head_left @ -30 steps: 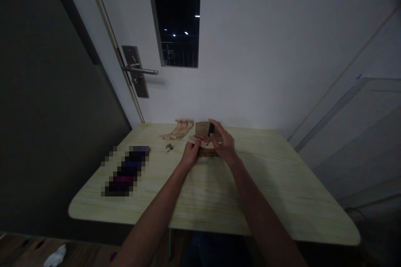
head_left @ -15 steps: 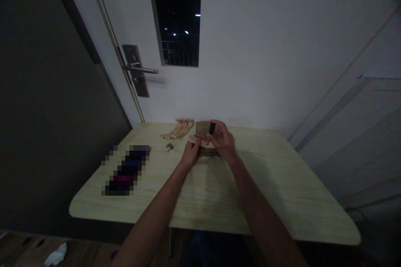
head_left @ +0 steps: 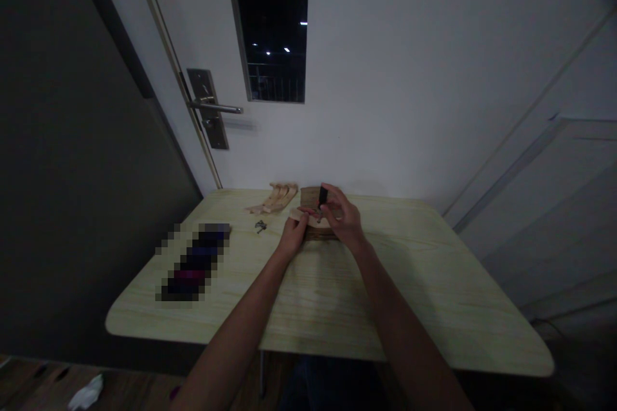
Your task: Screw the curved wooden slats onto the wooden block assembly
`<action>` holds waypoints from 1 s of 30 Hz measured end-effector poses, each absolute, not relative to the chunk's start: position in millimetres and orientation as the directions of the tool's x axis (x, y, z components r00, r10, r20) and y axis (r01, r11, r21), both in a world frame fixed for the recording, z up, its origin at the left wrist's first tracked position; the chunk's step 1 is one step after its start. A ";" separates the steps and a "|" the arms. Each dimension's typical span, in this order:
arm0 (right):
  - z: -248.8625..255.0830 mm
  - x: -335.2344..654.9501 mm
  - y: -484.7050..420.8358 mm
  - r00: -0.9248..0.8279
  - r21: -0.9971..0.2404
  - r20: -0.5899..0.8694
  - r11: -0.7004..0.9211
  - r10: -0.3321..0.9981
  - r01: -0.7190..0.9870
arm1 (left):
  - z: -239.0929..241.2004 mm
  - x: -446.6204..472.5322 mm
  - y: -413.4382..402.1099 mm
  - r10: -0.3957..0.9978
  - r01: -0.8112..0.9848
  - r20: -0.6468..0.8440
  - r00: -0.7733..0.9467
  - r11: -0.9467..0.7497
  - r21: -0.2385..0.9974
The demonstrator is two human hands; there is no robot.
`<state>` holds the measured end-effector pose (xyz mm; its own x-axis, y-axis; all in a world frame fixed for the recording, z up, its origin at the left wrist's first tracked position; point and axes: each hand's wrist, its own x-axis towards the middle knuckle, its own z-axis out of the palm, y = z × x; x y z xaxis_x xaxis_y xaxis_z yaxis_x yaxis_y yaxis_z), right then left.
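My right hand [head_left: 343, 219] grips a small black-handled screwdriver [head_left: 322, 196] and holds it upright over a pale wooden piece [head_left: 303, 217]. My left hand [head_left: 292, 236] pinches the left end of that wooden piece and presses it onto a darker wooden board [head_left: 312, 195] on the light wood table [head_left: 337, 295]. The tool's tip is hidden among my fingers.
Several curved pale wooden parts [head_left: 276, 198] lie at the table's far edge, left of my hands. A few small dark screws [head_left: 261, 226] rest near them. A pixelated dark object [head_left: 195, 262] lies on the table's left. A door with a lever handle [head_left: 214, 106] stands behind.
My right hand has tilted the screwdriver slightly, bringing its handle a little left and down. My left hand stays on the wooden piece.
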<state>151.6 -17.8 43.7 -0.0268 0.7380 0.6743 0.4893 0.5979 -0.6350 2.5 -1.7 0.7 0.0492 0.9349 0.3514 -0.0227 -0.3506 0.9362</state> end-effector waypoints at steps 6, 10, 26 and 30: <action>44.4 149.4 -17.9 0.026 -0.603 0.696 0.564 0.717 0.564 | -2.5 3.2 -0.2 0.937 -0.037 0.346 0.044 -0.344 0.938; 45.9 150.5 -19.6 -0.025 -0.594 0.697 0.596 0.717 0.541 | -2.6 3.2 -0.2 0.943 -0.043 0.329 0.048 -0.327 0.944; 40.9 151.0 -16.0 0.008 -0.588 0.706 0.581 0.708 0.563 | 1.4 2.7 -2.4 0.940 -0.028 0.339 0.048 -0.338 0.941; 42.8 152.4 -17.8 -0.034 -0.589 0.701 0.605 0.712 0.535 | 2.4 2.5 -2.9 0.941 -0.030 0.333 0.057 -0.332 0.943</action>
